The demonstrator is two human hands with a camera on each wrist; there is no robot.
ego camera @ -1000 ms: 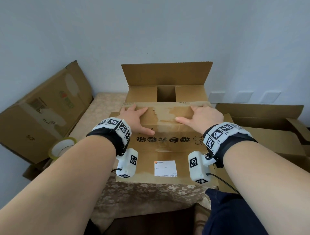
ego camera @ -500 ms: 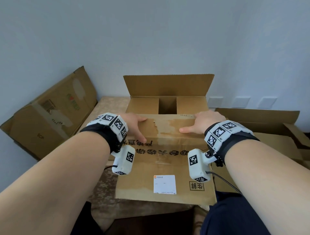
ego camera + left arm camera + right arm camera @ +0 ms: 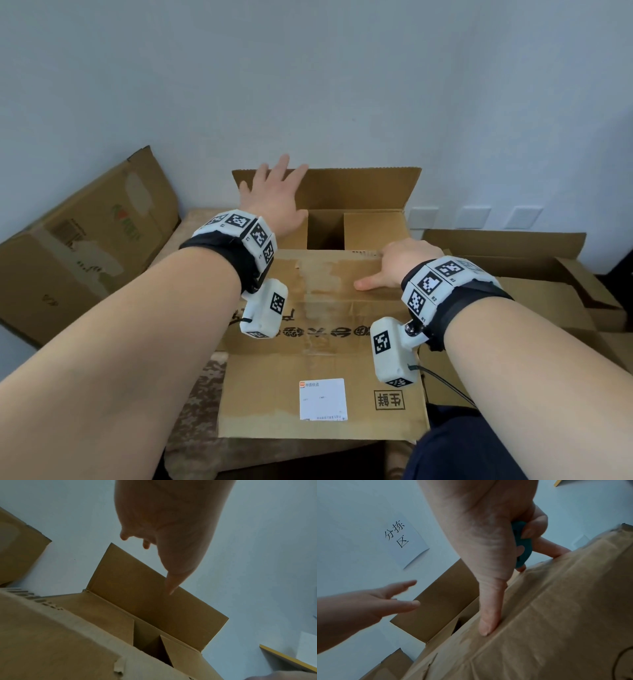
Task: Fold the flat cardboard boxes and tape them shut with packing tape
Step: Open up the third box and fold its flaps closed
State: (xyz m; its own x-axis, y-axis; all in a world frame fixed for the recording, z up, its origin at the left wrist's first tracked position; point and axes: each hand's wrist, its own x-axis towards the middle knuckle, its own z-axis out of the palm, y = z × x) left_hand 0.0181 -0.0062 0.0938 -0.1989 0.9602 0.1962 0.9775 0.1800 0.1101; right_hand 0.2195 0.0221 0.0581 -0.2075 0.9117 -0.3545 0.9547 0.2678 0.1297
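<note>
Pressing near flap (image 3: 329, 274), hands (image 3: 394, 263) spread

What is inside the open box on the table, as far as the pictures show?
Inside the box, two side flaps lie folded inward with a dark gap between them. Nothing shows in that gap. The near flap, under the right hand, and the left hand cover the rest.

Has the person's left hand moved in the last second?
Yes. The left hand has left the near flap and reached forward to the upright far flap; the right hand stays.
</note>
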